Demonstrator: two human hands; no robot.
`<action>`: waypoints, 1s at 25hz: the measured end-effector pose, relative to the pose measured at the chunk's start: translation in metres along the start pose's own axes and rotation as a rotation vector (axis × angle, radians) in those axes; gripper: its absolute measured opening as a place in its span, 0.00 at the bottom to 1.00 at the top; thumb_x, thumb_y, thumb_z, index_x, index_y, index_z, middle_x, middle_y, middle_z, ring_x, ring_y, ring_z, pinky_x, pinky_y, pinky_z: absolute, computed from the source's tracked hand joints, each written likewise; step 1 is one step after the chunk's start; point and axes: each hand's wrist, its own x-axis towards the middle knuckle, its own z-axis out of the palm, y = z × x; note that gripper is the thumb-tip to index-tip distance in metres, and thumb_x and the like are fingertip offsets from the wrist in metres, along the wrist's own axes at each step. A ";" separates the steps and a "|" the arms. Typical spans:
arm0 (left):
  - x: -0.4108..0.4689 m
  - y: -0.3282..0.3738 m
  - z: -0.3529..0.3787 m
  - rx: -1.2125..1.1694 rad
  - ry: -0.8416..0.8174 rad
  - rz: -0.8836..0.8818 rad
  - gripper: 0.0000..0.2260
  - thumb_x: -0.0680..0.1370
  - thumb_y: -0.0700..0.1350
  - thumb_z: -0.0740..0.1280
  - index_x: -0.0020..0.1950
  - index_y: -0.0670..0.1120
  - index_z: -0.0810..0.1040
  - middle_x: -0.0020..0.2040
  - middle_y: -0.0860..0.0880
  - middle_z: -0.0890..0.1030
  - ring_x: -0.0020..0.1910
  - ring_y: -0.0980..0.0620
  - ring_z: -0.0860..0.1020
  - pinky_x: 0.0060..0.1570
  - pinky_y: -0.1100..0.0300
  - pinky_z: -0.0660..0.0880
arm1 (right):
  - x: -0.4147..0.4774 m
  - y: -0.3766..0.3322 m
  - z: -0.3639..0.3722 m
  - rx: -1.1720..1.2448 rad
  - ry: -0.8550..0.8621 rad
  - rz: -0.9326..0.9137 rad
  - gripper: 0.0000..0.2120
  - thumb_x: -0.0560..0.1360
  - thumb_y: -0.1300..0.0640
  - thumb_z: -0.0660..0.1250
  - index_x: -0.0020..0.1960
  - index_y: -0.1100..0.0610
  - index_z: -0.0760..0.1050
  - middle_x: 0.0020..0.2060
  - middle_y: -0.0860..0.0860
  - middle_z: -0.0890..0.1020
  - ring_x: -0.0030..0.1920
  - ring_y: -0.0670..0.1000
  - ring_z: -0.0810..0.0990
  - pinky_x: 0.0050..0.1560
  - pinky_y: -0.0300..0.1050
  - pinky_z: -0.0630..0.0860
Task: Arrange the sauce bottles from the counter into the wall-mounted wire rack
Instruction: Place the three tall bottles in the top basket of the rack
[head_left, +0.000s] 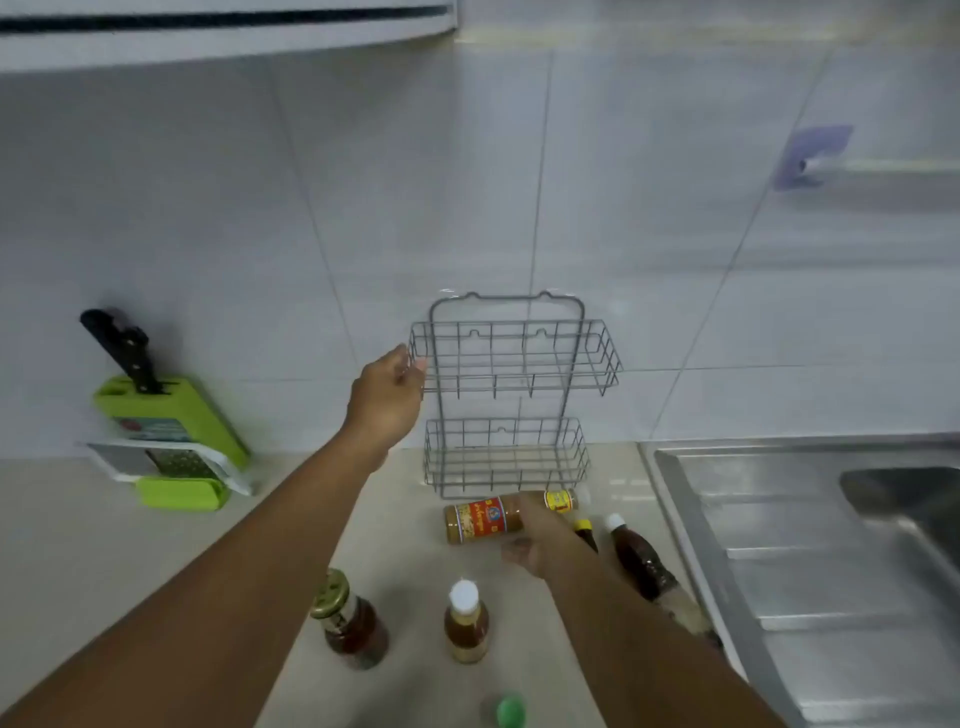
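Observation:
A grey two-tier wire rack hangs on the tiled wall, both shelves bare. My left hand touches the left end of its upper shelf, fingers on the wire. My right hand holds a brown sauce bottle with a red and yellow label, tilted sideways just below the lower shelf. On the counter stand a jar with a gold lid, a white-capped bottle, a dark white-capped bottle and a small yellow-capped bottle partly behind my hand. A green cap shows at the bottom edge.
A green knife block with a black-handled knife and a grater stand at the left against the wall. A steel sink with a drainboard fills the right. A purple wall hook with a rail is up right.

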 end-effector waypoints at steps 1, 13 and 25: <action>0.005 -0.005 0.002 -0.031 0.024 0.027 0.09 0.84 0.49 0.62 0.63 0.55 0.76 0.50 0.60 0.80 0.53 0.55 0.78 0.57 0.62 0.65 | 0.012 0.000 0.005 0.010 0.020 0.007 0.17 0.74 0.48 0.75 0.54 0.59 0.77 0.51 0.59 0.84 0.50 0.58 0.84 0.44 0.54 0.82; 0.017 -0.018 0.002 -0.095 0.119 -0.030 0.20 0.79 0.46 0.70 0.71 0.46 0.77 0.64 0.48 0.82 0.59 0.49 0.83 0.67 0.55 0.75 | -0.012 0.004 0.009 -0.068 0.338 -0.280 0.21 0.68 0.45 0.75 0.50 0.57 0.72 0.44 0.55 0.84 0.44 0.58 0.85 0.49 0.59 0.85; 0.014 -0.018 -0.001 -0.165 0.102 -0.050 0.19 0.78 0.47 0.72 0.68 0.47 0.79 0.63 0.48 0.84 0.60 0.52 0.82 0.67 0.52 0.75 | -0.245 -0.153 0.049 -0.125 -0.040 -1.423 0.30 0.70 0.58 0.81 0.66 0.52 0.70 0.54 0.42 0.82 0.51 0.49 0.88 0.50 0.40 0.85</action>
